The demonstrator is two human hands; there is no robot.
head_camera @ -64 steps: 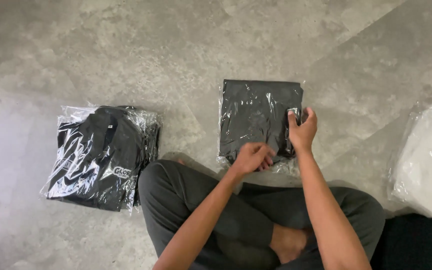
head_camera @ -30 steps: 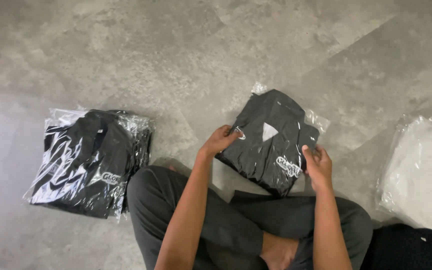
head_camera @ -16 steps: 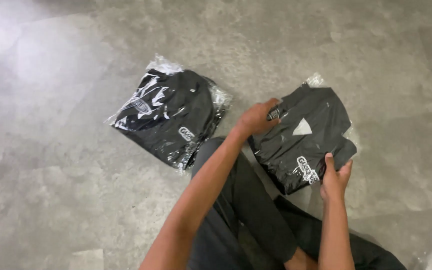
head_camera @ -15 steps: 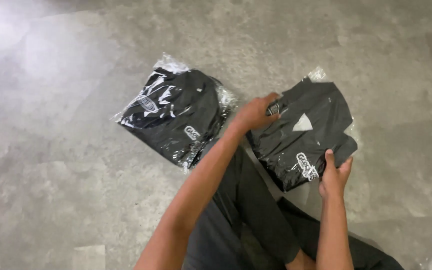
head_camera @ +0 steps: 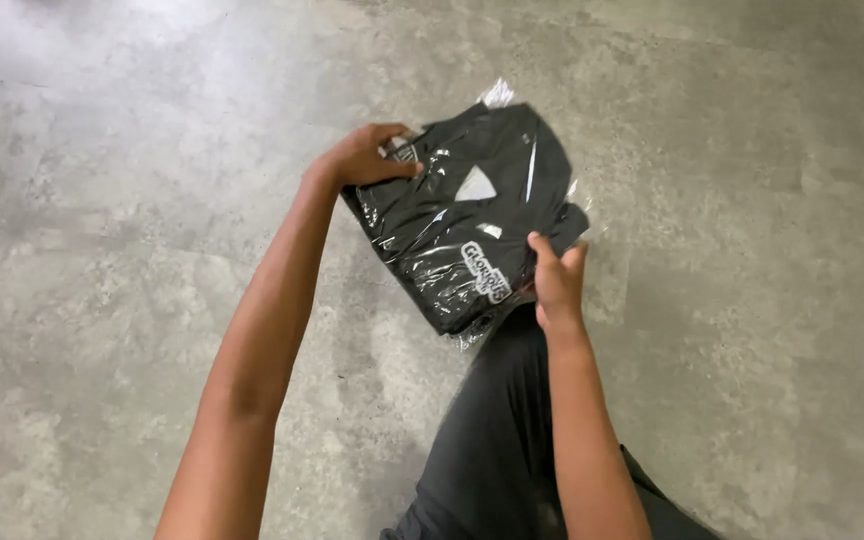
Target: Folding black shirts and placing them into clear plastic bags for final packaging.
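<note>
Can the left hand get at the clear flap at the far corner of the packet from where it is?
Probably yes. The left hand already grips the bagged black garment at its upper left edge, and the clear flap pokes out just beyond, with only bare concrete floor around it.

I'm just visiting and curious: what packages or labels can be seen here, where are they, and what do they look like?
Clear plastic bag: held between the left hand and right hand over the grey floor; flat, shiny, holding a folded black garment.
White label: on the bag's upper middle; small, roughly triangular.
Printed mark: near the right hand; white on black.

Bagged black garment [head_camera: 467,215] now over the earlier pile, between both hands.
</note>
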